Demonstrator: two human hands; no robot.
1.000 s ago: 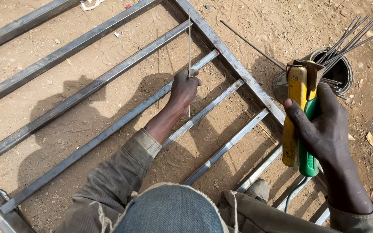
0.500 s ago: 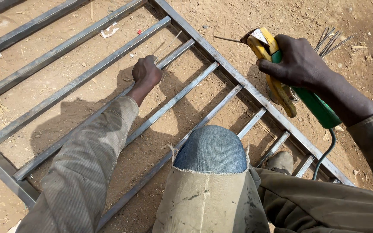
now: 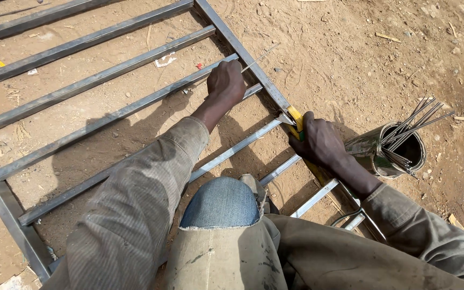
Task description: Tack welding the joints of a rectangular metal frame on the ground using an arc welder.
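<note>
— What do the fingers have right now?

— My left hand (image 3: 225, 85) is closed around a thin grey welding rod (image 3: 260, 57). The rod pokes out past the knuckles, up and to the right, its tip hanging over the sloping side bar of the grey steel bar frame (image 3: 243, 51) lying flat on the sandy ground (image 3: 350, 48). I judge the fist rests on a crossbar to steady the rod.

— And the other hand?

— My right hand (image 3: 322, 142) is wrapped shut on the yellow-handled electrode holder (image 3: 295, 119). Only its yellow nose shows beyond the fingers, touching the frame's side bar just where a crossbar meets it. I judge it is held low and close there because that joint is where the work is.

— What lies further out?

— Just right of the right wrist sits a dull metal tin (image 3: 388, 153), tipped on its side, with spare thin rods (image 3: 414, 121) fanning out of its mouth, kept within easy reach, I'd say. Below both hands, my knee in a blue patch over tan trousers (image 3: 221, 204) leans over the frame's lower bars.
</note>
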